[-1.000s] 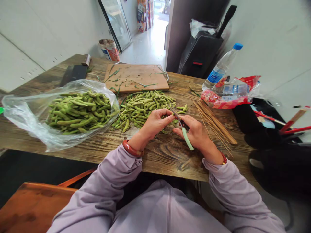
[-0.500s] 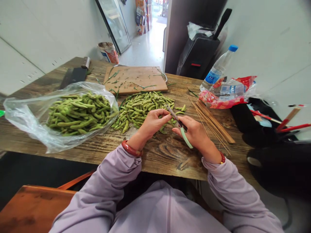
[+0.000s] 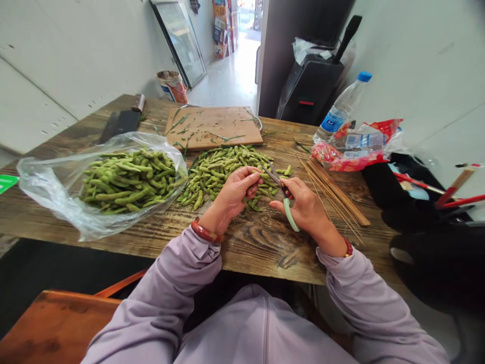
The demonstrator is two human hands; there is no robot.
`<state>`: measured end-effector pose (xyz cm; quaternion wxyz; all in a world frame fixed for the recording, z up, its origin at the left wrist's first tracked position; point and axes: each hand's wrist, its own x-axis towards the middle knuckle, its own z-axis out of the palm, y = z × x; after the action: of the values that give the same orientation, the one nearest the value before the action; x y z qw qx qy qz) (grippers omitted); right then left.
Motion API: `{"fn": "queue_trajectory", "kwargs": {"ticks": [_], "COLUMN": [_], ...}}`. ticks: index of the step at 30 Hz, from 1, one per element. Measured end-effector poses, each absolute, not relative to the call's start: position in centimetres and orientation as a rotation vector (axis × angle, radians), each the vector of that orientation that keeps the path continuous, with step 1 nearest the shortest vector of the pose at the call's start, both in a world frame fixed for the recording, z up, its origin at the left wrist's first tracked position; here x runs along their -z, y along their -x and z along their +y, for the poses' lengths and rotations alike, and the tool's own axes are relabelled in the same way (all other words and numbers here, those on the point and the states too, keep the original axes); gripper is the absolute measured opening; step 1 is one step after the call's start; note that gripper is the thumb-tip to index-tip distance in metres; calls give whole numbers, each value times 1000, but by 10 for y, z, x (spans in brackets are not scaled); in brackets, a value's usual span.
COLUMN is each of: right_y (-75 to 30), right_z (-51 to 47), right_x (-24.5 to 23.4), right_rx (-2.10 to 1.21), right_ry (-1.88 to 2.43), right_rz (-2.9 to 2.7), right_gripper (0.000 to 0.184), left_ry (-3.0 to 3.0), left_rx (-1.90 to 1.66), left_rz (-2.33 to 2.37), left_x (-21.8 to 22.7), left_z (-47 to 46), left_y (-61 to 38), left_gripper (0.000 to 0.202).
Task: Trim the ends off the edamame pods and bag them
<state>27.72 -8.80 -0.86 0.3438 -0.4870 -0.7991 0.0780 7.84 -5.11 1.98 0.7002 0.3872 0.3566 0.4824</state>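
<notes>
My left hand (image 3: 235, 191) is curled over a green bean pod (image 3: 253, 198) at the near edge of a loose pile of green bean pods (image 3: 222, 168) on the wooden table (image 3: 261, 242). My right hand (image 3: 305, 206) grips a pair of scissors (image 3: 282, 194) with pale green handles. The scissor blades point up and left toward the left hand's fingertips. A clear plastic bag of bean pods (image 3: 125, 177) lies to the left of both hands.
A wooden cutting board (image 3: 214, 126) with green scraps lies behind the pile, a cleaver (image 3: 121, 124) to its left. A bundle of bamboo skewers (image 3: 333, 189), a red snack bag (image 3: 352, 146) and a water bottle (image 3: 341, 108) sit right. A wooden chair (image 3: 56, 323) stands lower left.
My left hand has curled lower over the pod near the pile's edge. The scissors in my right hand have tilted slightly. The view has shifted a little.
</notes>
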Motion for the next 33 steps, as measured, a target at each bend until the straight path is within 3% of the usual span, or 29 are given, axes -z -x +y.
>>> {"fn": "queue_trajectory", "kwargs": {"ticks": [16,33], "right_y": [-277,-275], "right_z": [-88,-92], "right_x": [11,3], "right_rx": [-228,-184], "right_ry": [1205,1268], "right_rz": [-2084,-2113], "right_gripper": [60,41], "left_ry": [-822,-875], "left_rx": [-1013,-1022], "left_rz": [701,771], "left_x": [-14,-16], "left_z": [-51,-55], "left_y": [-81,-85], "left_gripper": [27,25]}}
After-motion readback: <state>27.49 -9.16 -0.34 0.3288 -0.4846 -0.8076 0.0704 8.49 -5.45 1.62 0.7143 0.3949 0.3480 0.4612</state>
